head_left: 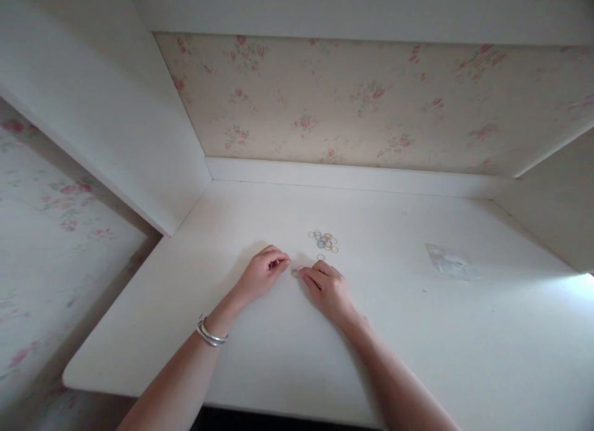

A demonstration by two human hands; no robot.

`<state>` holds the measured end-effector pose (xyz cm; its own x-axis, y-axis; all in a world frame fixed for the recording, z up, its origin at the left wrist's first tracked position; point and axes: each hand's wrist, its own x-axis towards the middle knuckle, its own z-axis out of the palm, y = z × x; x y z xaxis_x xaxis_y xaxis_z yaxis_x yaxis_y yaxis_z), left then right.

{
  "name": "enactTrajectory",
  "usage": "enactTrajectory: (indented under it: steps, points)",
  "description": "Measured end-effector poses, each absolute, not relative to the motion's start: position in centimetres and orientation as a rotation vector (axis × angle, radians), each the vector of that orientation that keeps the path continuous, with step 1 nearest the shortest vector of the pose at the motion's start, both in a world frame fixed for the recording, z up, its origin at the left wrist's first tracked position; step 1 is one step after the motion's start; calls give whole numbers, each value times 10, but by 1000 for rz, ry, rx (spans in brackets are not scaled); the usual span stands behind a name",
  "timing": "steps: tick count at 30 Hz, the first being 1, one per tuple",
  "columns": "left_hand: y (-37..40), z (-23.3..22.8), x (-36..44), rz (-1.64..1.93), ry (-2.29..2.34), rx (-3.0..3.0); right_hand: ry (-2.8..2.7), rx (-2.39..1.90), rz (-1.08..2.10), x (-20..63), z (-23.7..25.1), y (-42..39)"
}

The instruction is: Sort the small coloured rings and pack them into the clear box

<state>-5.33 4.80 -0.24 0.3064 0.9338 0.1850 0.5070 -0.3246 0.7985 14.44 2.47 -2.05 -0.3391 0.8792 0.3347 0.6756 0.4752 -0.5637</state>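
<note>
A small heap of several thin coloured rings, like tiny rubber bands, lies on the white desk. One single ring lies just in front of the heap. My left hand rests on the desk with its fingers curled and fingertips pinched together; whether it holds a ring is too small to tell. My right hand lies beside it, fingertips pointing left and almost touching the left fingertips, just below the single ring. A silver bangle sits on my left wrist.
A small clear plastic bag lies flat on the desk to the right. White side panels close in the desk on the left and right, and floral wallpaper covers the back. The desk's front edge runs near my forearms.
</note>
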Motion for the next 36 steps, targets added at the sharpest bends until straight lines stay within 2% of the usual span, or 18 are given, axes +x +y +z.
enactTrajectory:
  steps: [18,26,31,36]
  points:
    - [54,-11,-55,857,1368,1872,-2201,-1298,391,136,-22,25]
    - [53,-9,-47,843,1407,1897,-1550,-1486,432,162,-10,39]
    - [53,-4,-27,826,1404,1985,-1043,-1619,616,188,-14,59]
    - [56,6,4,706,1348,2243,-1038,-1596,683,193,-20,66]
